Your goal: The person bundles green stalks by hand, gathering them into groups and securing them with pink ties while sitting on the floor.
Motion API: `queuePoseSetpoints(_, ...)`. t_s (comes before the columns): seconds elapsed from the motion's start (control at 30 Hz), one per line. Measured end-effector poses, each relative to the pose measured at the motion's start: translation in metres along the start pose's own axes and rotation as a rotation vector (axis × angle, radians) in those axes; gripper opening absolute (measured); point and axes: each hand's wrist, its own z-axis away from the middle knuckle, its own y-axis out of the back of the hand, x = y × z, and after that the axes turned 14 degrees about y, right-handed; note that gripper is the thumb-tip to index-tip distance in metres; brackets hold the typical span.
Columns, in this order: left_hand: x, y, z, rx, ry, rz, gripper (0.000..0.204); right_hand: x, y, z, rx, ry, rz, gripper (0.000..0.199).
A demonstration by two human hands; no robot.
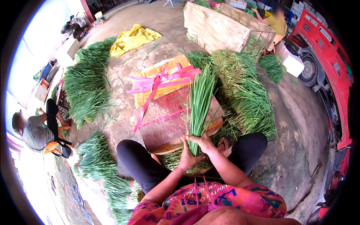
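While left hand (187,160) and right hand (202,143) wrapped the lower end of 1 bunch of green stalks (200,107), its blades extending over the wooden board (165,132) near pink ribbons (154,89), step looked like evening the bunch, next move likely calling for a snug, steady hold.

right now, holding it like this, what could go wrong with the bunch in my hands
The green bunch fans out toward its top, so if your left fingers or right fingers loosen, stalks could spill onto the low board.
The pink strips lie crossed over one another, so pulling one might drag or tangle others.
The large heap lies close on your right, so dropped stalks might mix into it.
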Motion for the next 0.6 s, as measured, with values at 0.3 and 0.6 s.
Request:
queuePoseSetpoints(0.3,-0.063,-0.025,-0.042,0.046,-0.087,0.528,0.078,0.022,-0.028,0.002,0.071,0.309,0.554,0.064)
queuePoseSetpoints(0.6,-0.073,-0.003,-0.033,0.290,-0.099,0.101,0.058,-0.021,0.036,-0.024,-0.693,-0.043,0.744,0.040)
